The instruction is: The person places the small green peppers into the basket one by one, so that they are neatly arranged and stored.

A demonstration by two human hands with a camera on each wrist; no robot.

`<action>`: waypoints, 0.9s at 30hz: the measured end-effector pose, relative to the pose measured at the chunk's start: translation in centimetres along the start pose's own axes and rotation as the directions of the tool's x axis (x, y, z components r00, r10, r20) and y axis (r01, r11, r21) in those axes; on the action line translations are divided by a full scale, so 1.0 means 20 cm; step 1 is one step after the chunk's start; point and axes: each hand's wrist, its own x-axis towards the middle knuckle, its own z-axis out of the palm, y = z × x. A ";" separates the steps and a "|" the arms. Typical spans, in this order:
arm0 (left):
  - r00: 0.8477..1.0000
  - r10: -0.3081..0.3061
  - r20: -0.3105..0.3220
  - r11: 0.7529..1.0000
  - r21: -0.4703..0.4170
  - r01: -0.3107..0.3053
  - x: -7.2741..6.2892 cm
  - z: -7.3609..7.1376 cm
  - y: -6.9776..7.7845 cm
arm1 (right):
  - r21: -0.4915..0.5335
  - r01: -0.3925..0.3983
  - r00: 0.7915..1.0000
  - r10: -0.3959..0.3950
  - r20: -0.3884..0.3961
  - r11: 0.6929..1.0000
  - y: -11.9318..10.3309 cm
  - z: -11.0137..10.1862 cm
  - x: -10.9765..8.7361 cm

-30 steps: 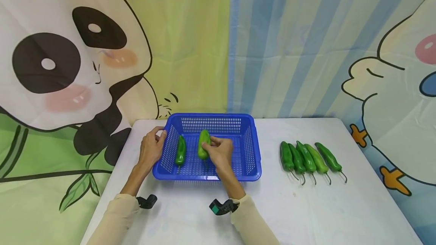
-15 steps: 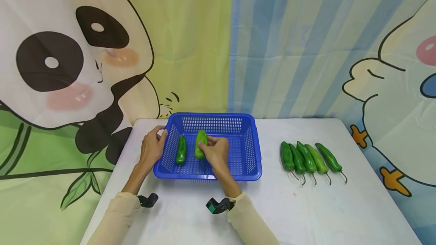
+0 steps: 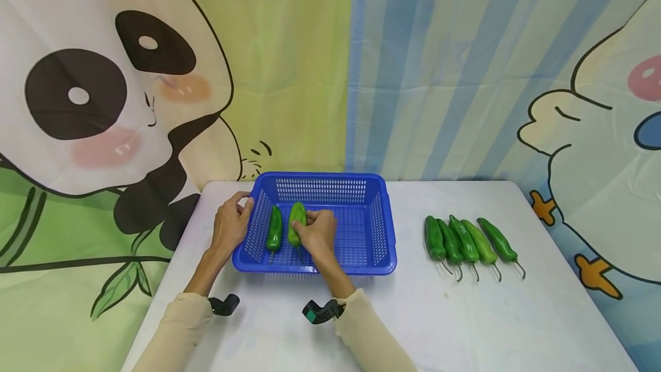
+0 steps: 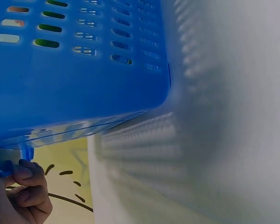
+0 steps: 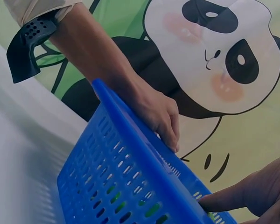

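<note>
so far, the work looks to be at an early stage: one dark green chili pepper point(image 3: 275, 229) lies in the blue plastic basket point(image 3: 356, 240), and the right hand point(image 3: 318, 233) pinches a paler chili pepper point(image 3: 297, 213) between thumb and fingers just beside it, inside the walls; whether that one touches the floor, i cannot tell. five green chili peppers point(image 3: 463, 239) lie outside, side by side on the white table point(image 3: 465, 320), seemingly what is left. the left hand point(image 3: 230, 221) curls its fingers at the basket's left rim. the peppers are glossy, tapered and long-stemmed; the basket is rectangular, stiff and slotted, its rim smooth.
</note>
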 end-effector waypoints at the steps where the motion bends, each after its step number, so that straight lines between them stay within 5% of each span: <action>1: 1.000 0.002 0.000 1.000 0.000 -0.002 0.00 0.00 0.00 | -0.002 0.002 1.000 -0.002 0.002 1.000 0.00 0.01 0.00; 14: 1.000 0.011 -0.010 1.000 -0.006 -0.011 0.00 0.00 -0.01 | -0.203 0.112 0.993 -0.115 -0.004 0.973 -0.02 0.06 0.01; 27: 1.000 0.008 -0.009 1.000 -0.009 -0.008 0.00 0.00 -0.01 | -0.304 0.142 0.990 -0.140 0.028 0.942 0.08 0.12 0.07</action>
